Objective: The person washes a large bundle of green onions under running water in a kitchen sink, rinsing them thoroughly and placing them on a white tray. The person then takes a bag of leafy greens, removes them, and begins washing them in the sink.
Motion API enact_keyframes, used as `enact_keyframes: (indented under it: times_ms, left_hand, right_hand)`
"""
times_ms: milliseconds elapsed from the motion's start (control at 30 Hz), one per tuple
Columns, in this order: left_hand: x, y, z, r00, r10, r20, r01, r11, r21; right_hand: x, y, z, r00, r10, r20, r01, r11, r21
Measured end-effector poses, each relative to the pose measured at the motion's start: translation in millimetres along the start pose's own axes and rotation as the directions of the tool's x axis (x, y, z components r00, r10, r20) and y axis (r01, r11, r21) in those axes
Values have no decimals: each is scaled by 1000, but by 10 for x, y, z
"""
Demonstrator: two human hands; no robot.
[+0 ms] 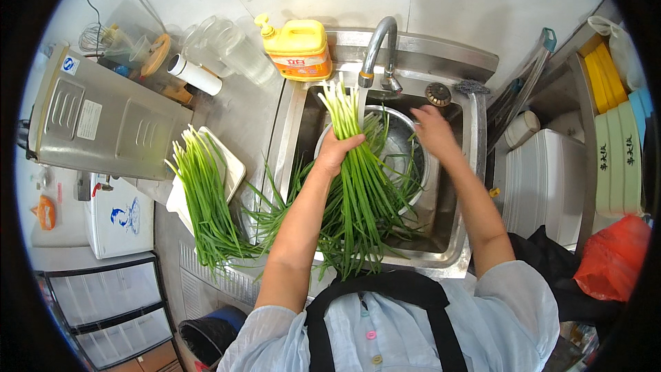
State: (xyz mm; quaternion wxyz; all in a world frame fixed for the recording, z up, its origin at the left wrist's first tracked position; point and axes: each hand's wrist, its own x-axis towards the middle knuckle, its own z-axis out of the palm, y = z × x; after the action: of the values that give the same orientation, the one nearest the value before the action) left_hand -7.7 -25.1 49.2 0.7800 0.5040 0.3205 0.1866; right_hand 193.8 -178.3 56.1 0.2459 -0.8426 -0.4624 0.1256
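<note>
A bunch of green onions (364,186) is in my left hand (338,150), gripped near its pale ends over the stainless steel sink (476,201). Water runs from the curved faucet (382,44) just beside those pale ends. My right hand (434,129) is held over the right part of a round metal basin (417,113) in the sink; its fingers are bent, and whether they hold anything is not plain. Loose green leaves lie in the basin and beneath the bunch. Another pile of green onions (204,201) rests on a white tray (237,168) on the left counter.
A yellow detergent jug (302,51) stands behind the sink's left corner. Clear plastic pitchers (237,49) and a white cylinder (195,75) are on the left counter, near a steel appliance (108,119). A steel scouring pad (471,87) lies at the back right; stacked white trays (542,186) stand right.
</note>
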Motion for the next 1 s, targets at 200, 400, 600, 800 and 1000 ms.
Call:
enact_keyframes:
  times_ms: [200, 400, 600, 800, 1000]
  left_hand:
    - [-39, -117, 279, 975, 139, 175, -170, 970, 175]
    - [-166, -104, 46, 988, -71, 139, 95, 981, -170]
    - [-130, -20, 111, 995, -54, 89, 57, 998, -35]
    - [-92, -66, 211, 997, 46, 63, -48, 998, 29]
    - [-87, -96, 277, 997, 47, 67, -53, 995, 87]
  right_hand:
    - [225, -913, 493, 997, 0, -80, 61, 647, 760]
    - [336, -954, 726, 1000, 28, 4, -7, 120, 993]
    - [254, -1056, 561, 991, -36, -127, 128, 475, 870]
    - [164, -1105, 388, 878, -117, -464, 335, 843, 421]
    - [224, -1102, 413, 898, -87, -431, 245, 912, 327]
